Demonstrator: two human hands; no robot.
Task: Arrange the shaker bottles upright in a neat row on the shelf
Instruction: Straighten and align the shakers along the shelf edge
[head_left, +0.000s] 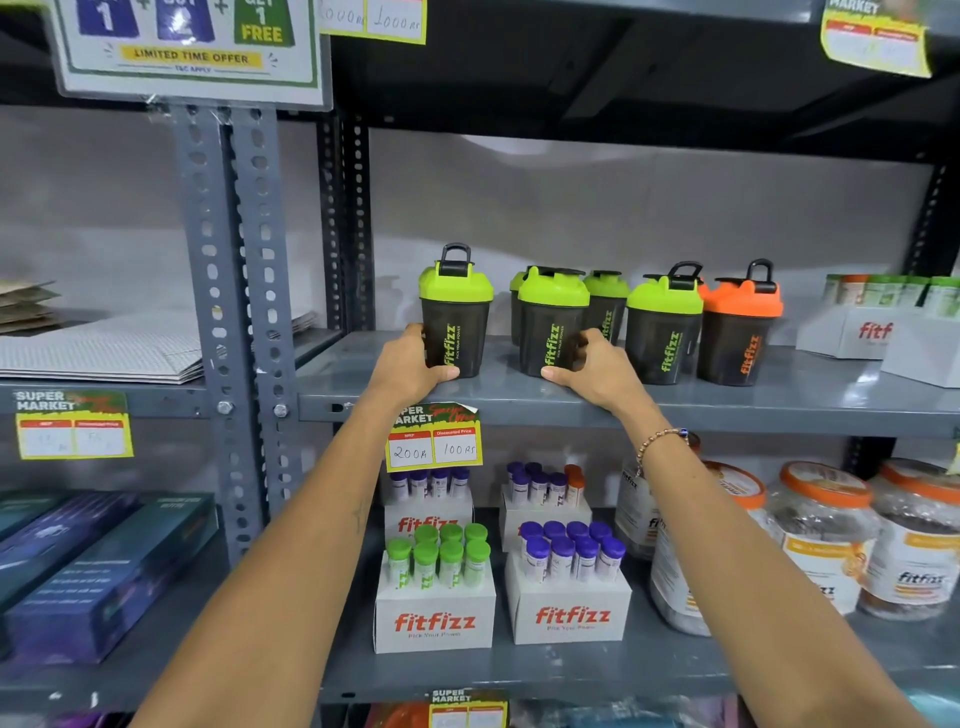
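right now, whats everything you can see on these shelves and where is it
green-lid shaker bottles: five, dark bodies, upright on the middle shelf, two set behind
orange-lid shaker bottle: one, right end of the row
tube boxes: four, white, green, purple and one orange caps, lower shelf
jars: several, clear with orange lids, lower right
price tag: one, yellow, middle shelf edge
offer sign: one, white and green, top left
long boxes: a few, dark teal and purple, lower left
hands: left hand grips the leftmost bottle; right hand grips the next front bottle
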